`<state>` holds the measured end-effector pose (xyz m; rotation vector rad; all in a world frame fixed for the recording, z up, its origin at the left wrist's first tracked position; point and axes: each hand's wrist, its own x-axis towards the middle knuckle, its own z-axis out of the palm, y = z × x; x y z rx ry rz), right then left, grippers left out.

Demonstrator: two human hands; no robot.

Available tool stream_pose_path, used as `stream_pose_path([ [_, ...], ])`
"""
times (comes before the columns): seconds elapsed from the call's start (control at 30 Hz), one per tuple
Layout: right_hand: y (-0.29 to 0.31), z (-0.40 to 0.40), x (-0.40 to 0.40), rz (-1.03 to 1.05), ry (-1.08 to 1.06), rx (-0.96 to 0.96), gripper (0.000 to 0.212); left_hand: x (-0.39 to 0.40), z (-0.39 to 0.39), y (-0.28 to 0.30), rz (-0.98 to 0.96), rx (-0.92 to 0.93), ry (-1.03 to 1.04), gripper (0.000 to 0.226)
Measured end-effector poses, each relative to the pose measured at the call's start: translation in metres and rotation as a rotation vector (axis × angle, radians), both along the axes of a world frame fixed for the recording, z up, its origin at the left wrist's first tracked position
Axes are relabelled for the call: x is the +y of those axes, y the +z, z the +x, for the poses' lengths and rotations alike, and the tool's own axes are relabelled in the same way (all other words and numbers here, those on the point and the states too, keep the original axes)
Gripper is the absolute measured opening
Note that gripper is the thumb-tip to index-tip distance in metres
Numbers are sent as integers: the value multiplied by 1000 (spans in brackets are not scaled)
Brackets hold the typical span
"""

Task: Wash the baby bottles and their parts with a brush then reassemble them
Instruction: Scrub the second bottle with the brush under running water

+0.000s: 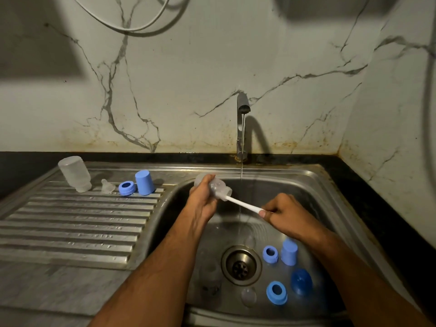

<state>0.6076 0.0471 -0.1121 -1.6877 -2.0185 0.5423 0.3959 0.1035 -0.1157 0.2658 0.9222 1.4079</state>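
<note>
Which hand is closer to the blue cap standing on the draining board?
Left. The left hand holds a clear bottle over the basin's left edge, just right of the blue cap. The right hand, gripping the brush handle, is farther right, past the water stream.

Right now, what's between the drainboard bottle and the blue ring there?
Head view: one clear teat sits between the upside-down bottle and the blue ring.

I see a brushed steel sink (306, 175) with a ribbed, wet drainboard (70, 227), a frosted clear plastic bottle (218, 186), matt blue plastic caps (144, 182) and a glossy veined marble wall (188, 67).
</note>
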Motion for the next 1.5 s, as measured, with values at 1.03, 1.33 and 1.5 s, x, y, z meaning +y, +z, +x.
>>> stream_pose_path([
  [1.03, 5, -2, -1, 54, -109, 34, 29, 3, -3, 8, 10, -31, 30, 26],
  [1.33, 5, -4, -2, -28, 0, 145, 21, 4, -4, 5, 33, -26, 39, 30],
  [1.5, 2, -10, -4, 53, -146, 18, 22, 3, 7, 6, 23, 16, 16, 40],
])
